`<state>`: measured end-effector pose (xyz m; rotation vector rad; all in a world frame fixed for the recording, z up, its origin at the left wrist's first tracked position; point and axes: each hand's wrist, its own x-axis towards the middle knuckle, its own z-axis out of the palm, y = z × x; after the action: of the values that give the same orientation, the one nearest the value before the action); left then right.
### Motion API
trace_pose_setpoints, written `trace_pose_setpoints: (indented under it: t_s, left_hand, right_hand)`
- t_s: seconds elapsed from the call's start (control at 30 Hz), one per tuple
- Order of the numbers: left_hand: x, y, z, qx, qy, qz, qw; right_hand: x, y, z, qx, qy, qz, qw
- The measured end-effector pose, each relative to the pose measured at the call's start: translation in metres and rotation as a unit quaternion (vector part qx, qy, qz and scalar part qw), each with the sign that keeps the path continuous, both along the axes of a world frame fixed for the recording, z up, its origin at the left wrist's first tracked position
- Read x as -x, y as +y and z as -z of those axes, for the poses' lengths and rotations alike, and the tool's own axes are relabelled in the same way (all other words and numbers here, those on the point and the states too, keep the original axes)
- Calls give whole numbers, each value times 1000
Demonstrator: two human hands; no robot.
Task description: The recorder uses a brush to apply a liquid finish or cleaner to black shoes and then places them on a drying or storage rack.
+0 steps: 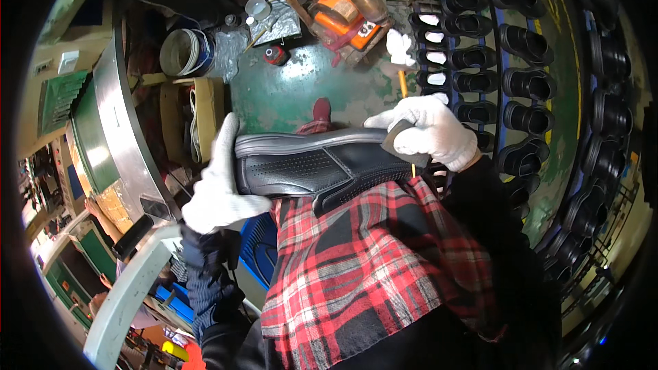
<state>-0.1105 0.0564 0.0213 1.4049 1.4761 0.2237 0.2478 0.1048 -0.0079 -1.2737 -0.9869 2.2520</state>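
Observation:
A black shoe (295, 173) with a perforated side panel lies sideways across my lap, above a red plaid cloth (349, 270). My left hand (219, 188), in a white glove, cups its left end, fingers up along the end and thumb stretched below. My right hand (435, 130), also white-gloved, is closed at the right end, pinching a dark grey flat piece (396, 138) against the shoe. A thin yellow stick (402, 83) shows above that hand and again below it; whether the fingers grip it is hidden.
Racks at right hold several black shoes (524, 82). Ahead stand an orange machine (339, 17), a small red-and-black bottle (275, 55) and a white bucket (181, 53). A cardboard box (214, 106) and metal-edged bench (123, 130) are at left. Other people's arms show at far left.

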Motion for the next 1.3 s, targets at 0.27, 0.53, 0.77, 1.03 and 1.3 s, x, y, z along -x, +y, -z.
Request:
trace_pose_setpoints:
  t_s: [0.27, 0.53, 0.77, 1.03, 1.3]
  left_hand:
    - [1, 26, 73, 144, -157, -33, 977]
    - [-110, 47, 204, 341, -190, -122, 913]
    - [-178, 85, 304, 304, -254, -229, 889]
    - [-199, 104, 346, 141, -237, -269, 923]
    - [-191, 91, 338, 54, -182, -334, 923]
  right_hand:
    - [-17, -40, 53, 37, 80, 338, 937]
    - [-103, -18, 219, 81, -121, 459, 877]
    - [-160, 82, 341, 57, -83, 421, 901]
    - [-171, 152, 418, 21, -26, 375, 926]
    - [-110, 181, 391, -57, -21, 381, 923]
